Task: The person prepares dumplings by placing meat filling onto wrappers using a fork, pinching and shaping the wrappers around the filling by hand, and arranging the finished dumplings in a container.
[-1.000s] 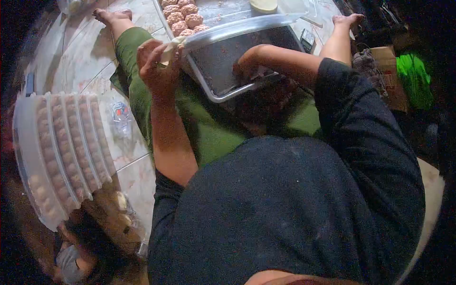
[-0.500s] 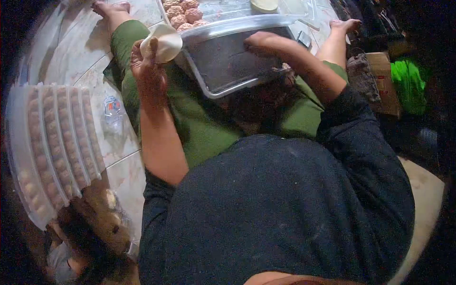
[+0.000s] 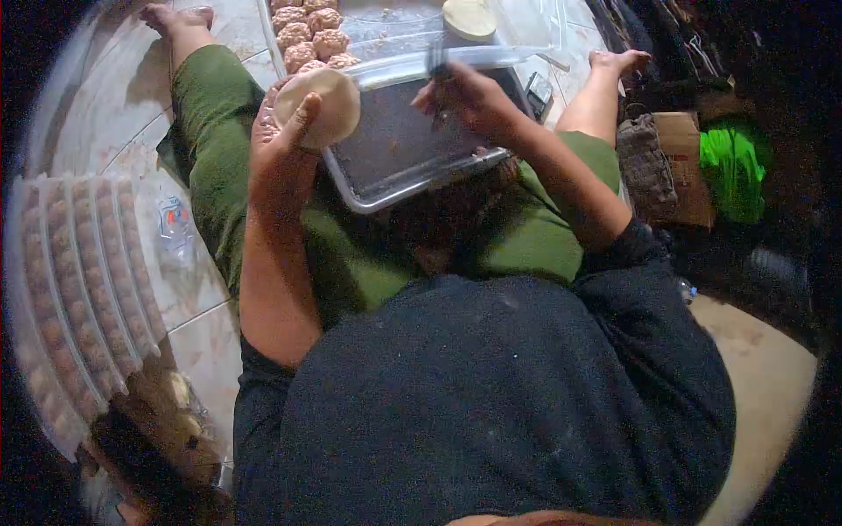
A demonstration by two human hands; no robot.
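A round, pale dough wrapper lies on the fingers of my left hand, with the thumb pressed onto its face. My right hand is closed round a dark, narrow utensil, blurred so that its kind is unclear. Below that hand is a clear plastic box with a dark brown layer inside, set between my legs. Beyond it, a clear tray holds rows of pinkish filled dumplings at its left and a stack of round wrappers at its right.
Stacked clear trays filled with rounded pieces stand on the tiled floor to my left, near a plastic wrapper. A small grey object lies right of the box. Further right are a cardboard box and a bright green bag.
My right hand has moved left over the box, and the dark utensil now shows in it. My left hand has turned the wrapper flatter towards me. The whole view has shifted slightly.
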